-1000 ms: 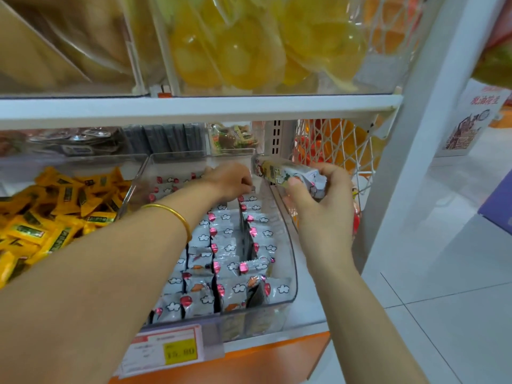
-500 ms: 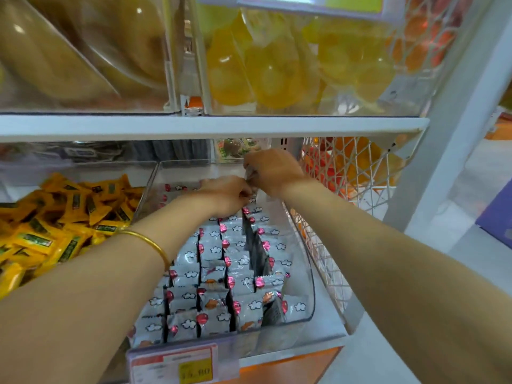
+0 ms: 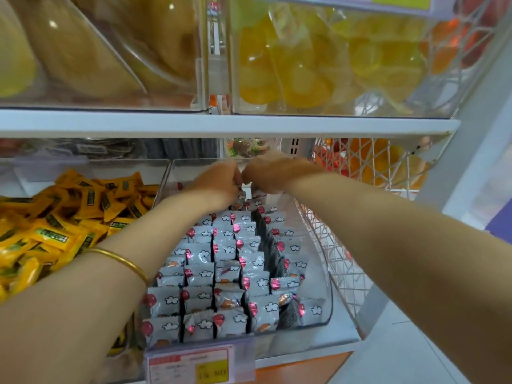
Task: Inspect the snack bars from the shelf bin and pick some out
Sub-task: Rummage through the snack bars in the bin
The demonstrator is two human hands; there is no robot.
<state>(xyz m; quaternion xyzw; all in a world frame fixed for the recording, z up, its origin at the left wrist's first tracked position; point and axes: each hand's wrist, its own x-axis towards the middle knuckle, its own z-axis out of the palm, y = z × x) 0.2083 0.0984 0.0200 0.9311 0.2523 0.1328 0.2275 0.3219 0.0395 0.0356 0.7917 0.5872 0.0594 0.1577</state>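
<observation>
— At the left of the frame, what lies there?
— Yellow packets (image 3: 55, 231). In the centre, grey snack bars (image 3: 221, 273) fill the clear bin (image 3: 327, 286). The left hand (image 3: 219, 184) and the right hand (image 3: 271, 173) meet at its far end with fingers hidden, so I cannot tell their grip.

White shelving (image 3: 221, 124), pale tiled floor (image 3: 393, 361).

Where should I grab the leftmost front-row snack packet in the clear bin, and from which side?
Pinch the packet by its crimped top edge, coming straight down from above. It stands upright, pressed against its neighbours, so probably only the top is free. The bin wall and the price tag block the front.
</observation>
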